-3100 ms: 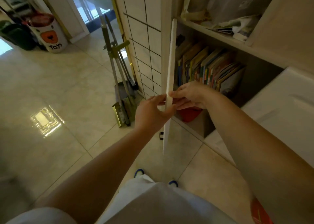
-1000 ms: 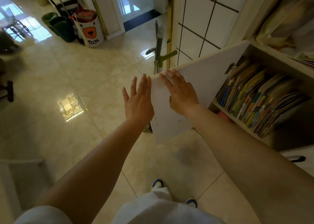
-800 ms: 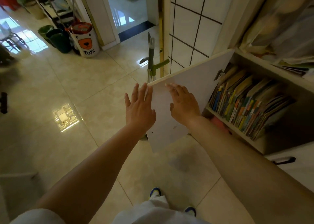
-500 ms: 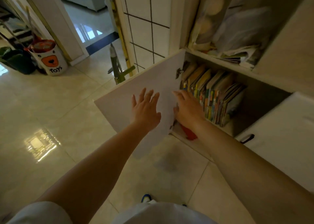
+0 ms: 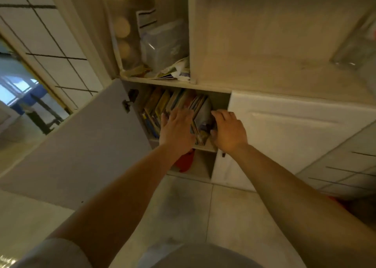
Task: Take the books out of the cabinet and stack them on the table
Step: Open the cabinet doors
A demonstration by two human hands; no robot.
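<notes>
Your left hand [image 5: 176, 130] lies flat on the books [image 5: 162, 109]; your right hand [image 5: 227, 130] curls around the row's right end. They're all still shelved in the cabinet [image 5: 175, 83], door [image 5: 85, 141] open. No surface in view; nothing stacked.

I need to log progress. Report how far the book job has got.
Done: the cabinet door stands wide open. In hand: both hands are at the row of books on the shelf, the left hand laid flat on the spines, the right hand curled round the row's right end. Left: every book is still in the cabinet; none is out or stacked, and no table is in view.
</notes>
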